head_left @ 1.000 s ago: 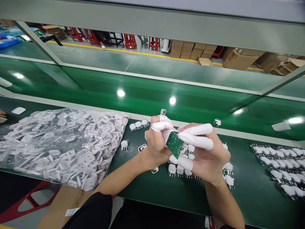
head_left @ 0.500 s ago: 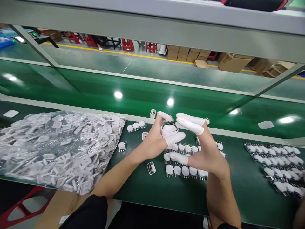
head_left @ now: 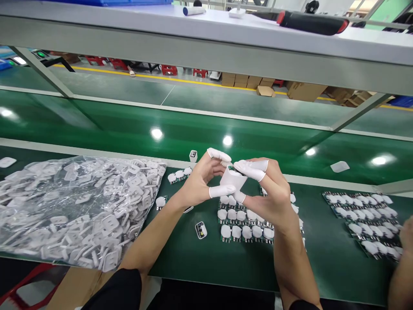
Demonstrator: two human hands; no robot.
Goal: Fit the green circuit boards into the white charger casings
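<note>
1. Housing, white and hollow (head_left: 232, 180), sits between the two hands, raised above the green worktop (head_left: 209, 265); dark board edge shows at its upper opening.
2. Left hand (head_left: 200, 177): gripping the housing, thumb low on the near face, fingertips behind. White covers on thumb and fingers.
3. Right hand (head_left: 273, 191): also gripping it, covered fingers across the upper opening, thumb beneath.
4. Rows of circuit boards with white pads (head_left: 241, 215) lie under and between the hands, partly hidden by the right wrist.
5. Small open casing (head_left: 201, 230), parts showing inside, rests just right of the left forearm.
6. Strip of padded boards (head_left: 180, 174) lies just left of the left hand; upright casing (head_left: 193, 156) stands just beyond.
7. Clear bag of white plastic pieces (head_left: 97, 206) spreads farther left of the left hand.
8. More padded boards (head_left: 364, 213) lie well right of the right hand, beside another person's hand (head_left: 407, 237).
</note>
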